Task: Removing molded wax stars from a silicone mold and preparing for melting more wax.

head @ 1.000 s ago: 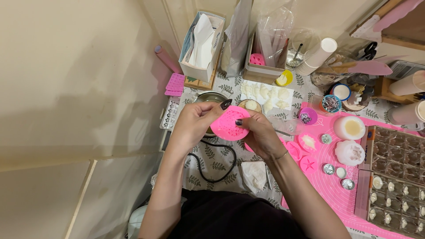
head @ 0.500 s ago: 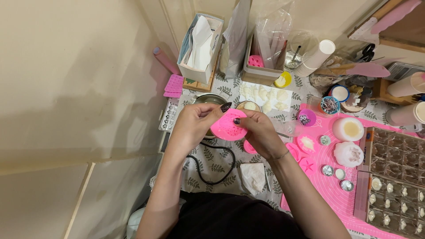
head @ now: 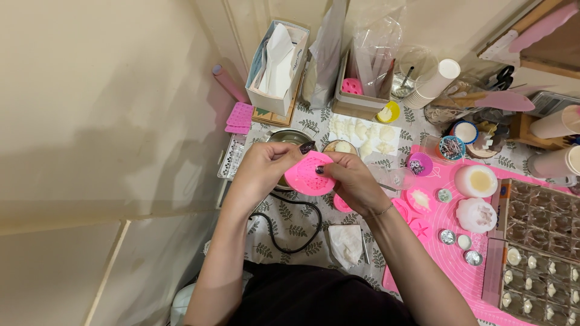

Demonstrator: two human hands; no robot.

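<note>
Both my hands hold a round pink silicone mould [head: 307,175] with small dimples, lifted above the table. My left hand [head: 266,166] pinches its left upper edge, dark nails showing. My right hand [head: 352,181] grips the right side, thumb on the face of the mould. Under the mould sits a metal pot [head: 284,136], partly hidden, and a small bowl of white wax [head: 342,146].
A black cable [head: 296,226] loops on the leaf-print cloth. A pink mat [head: 441,241] at right carries white candles [head: 476,181], small tins and pink moulds. A clear tray [head: 538,241] with cells is at far right. A tissue box [head: 278,66], bags and paper cups [head: 432,81] stand behind.
The mould has bent slightly and shifted a little left between my hands; the view has nudged.
</note>
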